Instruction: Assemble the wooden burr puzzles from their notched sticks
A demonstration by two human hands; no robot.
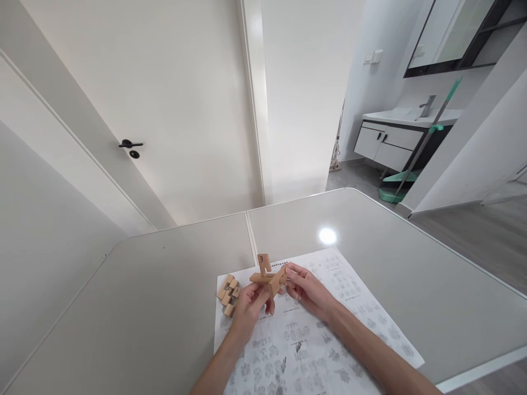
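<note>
Several notched wooden puzzle pieces (272,282) are crossed together above a printed sheet, held between my two hands. One of them stands upright at the back and bears a dark mark. My left hand (250,307) grips the pieces from the lower left, fingers closed on them. From the right, my right hand (304,285) pinches the end of the slanted front piece. Fingers hide part of where the pieces meet. Just left of my left hand, more notched wooden pieces (229,295) lie in a small group on the sheet's edge.
The large paper sheet (296,351) with printed diagrams lies on a light grey table (164,307). A seam runs across the table's far half. Beyond stand a white door (185,109), a sink cabinet (387,142) and a green dustpan (391,196) on the floor.
</note>
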